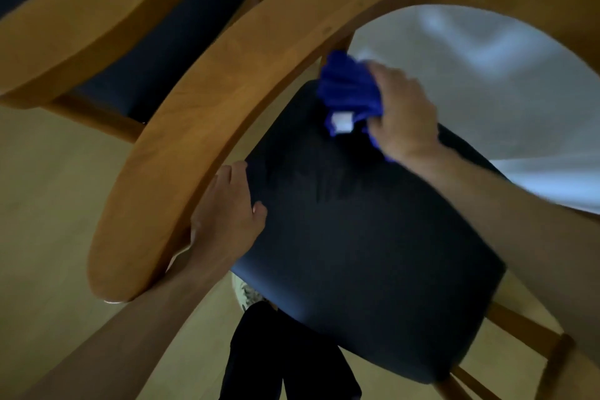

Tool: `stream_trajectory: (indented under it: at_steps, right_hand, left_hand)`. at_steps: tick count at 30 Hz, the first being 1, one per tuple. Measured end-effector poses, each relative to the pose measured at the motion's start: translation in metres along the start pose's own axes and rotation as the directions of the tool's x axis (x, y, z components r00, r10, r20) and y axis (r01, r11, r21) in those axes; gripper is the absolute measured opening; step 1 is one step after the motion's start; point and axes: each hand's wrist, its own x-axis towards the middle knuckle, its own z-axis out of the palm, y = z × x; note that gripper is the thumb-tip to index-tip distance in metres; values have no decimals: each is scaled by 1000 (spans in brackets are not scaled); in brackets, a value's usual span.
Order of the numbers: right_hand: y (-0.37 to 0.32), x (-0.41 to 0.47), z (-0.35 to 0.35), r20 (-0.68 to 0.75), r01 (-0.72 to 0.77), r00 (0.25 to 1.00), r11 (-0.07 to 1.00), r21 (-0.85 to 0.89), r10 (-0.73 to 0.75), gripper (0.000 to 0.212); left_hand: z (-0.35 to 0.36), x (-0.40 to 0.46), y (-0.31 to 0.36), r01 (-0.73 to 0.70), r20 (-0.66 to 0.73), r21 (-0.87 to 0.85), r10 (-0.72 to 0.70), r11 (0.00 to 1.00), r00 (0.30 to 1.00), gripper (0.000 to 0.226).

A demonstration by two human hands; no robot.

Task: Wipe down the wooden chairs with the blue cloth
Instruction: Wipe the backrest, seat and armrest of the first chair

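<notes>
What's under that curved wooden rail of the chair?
Under the curved wooden rail the left hand rests at the dark seat cushion, and the right hand holds the blue cloth near an upright. The rail hides the left fingertips.

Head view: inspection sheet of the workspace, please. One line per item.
Surface: light wooden floor under the chairs.
Job's things: blue cloth bunched, with a white tag, against a wooden upright below the near chair's curved back rail; dark seat cushion under it; second wooden chair at upper left.
Clutter: nothing seen.
Grippers: right hand grips the cloth; left hand sits at the seat's edge beneath the rail, fingers partly hidden.
Cables: nothing seen.
Surroundings: white cloth or sheet beyond the chair; the person's dark trouser legs below the seat.
</notes>
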Motion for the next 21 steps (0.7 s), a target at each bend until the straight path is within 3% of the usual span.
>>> stream_trajectory:
  at_steps: [2, 4, 8, 12, 14, 16, 18, 21]
  right_hand:
    - [33, 30, -9, 0, -147, 989, 988, -37, 147, 70]
    - [41, 36, 1, 84, -175, 980, 982, -74, 181, 70]
    - [-1, -28, 32, 74, -47, 996, 998, 43, 44, 68]
    - [-23, -106, 33, 222, 156, 955, 970, 185, -196, 76]
    - [-12, -102, 22, 283, 152, 931, 949, 275, -231, 79]
    - [12, -73, 6, 249, 81, 956, 957, 280, -154, 82]
    - [49, -37, -11, 125, -21, 992, 973, 231, -8, 79]
    - [101, -15, -21, 17, -272, 962, 948, 165, 273, 60]
  left_hand:
    - [3, 1, 1, -7, 12, 7, 7, 1000, 1000, 63]
    - [5, 2, 2, -53, 20, 31, 52, 998, 998, 63]
    - [5, 7, 13, -161, 17, 49, 160, 986, 987, 61]
    - [4, 18, 36, -214, 30, 18, 214, 977, 976, 61]
    - [3, 24, 48, -248, 31, -9, 248, 969, 968, 58]
    - [2, 28, 56, -304, 29, -12, 305, 953, 952, 55]
    - [1, 33, 62, -342, 34, 4, 342, 940, 939, 54]
    - [6, 39, 74, -358, 66, 16, 356, 934, 932, 59]
